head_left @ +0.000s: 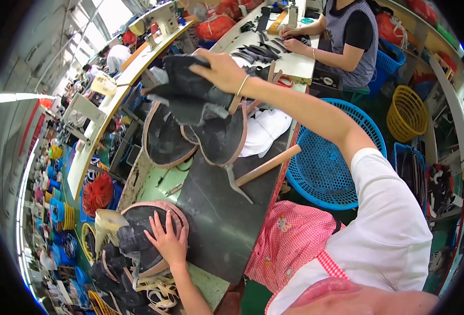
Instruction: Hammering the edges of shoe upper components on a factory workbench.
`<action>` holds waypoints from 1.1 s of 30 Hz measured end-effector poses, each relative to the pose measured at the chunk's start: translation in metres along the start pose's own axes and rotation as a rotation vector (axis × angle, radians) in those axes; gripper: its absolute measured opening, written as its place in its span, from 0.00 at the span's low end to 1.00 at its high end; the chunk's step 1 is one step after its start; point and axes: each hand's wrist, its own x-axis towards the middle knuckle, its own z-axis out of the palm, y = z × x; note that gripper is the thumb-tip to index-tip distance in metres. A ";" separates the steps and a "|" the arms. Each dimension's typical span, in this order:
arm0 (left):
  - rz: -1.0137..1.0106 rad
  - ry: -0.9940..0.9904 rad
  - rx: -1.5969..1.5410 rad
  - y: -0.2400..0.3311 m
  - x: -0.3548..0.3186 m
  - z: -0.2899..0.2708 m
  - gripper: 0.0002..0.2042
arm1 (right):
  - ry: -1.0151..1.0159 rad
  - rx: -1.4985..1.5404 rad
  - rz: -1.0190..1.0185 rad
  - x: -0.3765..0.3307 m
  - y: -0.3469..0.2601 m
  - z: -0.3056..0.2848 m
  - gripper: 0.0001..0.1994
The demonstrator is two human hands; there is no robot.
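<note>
My left hand (169,244) lies with fingers spread on a stack of rounded black pieces with pinkish-beige edges (147,212), at the near left of the bench. My right hand (222,73) reaches to the far end, its fingers closed over a floppy black piece of material (182,81) with ragged grey edges. Under that piece sit other rounded black pieces with stitched-looking beige rims (164,140). A hammer (268,165) with a wooden handle and thin curved metal head rests on the dark bench mat (211,220). White cloth (266,131) lies beyond it.
A large blue mesh basket (324,168) stands right of the bench, with a yellow basket (406,113) behind it. At the far white table (297,65) a person in a checked apron handles dark strips. Black scraps and cream straps (161,289) lie at the near left.
</note>
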 end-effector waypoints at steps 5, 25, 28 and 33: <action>-0.099 -0.013 -0.167 0.020 0.026 -0.024 0.37 | 0.007 0.149 -0.059 0.001 -0.019 0.001 0.17; 0.563 0.327 -0.392 0.098 0.143 -0.101 0.24 | 0.007 0.370 0.046 -0.029 0.016 0.020 0.17; 0.491 0.160 -0.536 0.104 0.129 -0.115 0.20 | -0.005 0.232 0.076 -0.032 0.064 0.058 0.20; 0.296 0.096 -0.601 0.104 0.082 -0.143 0.15 | 0.133 -0.162 0.336 -0.035 0.135 0.101 0.22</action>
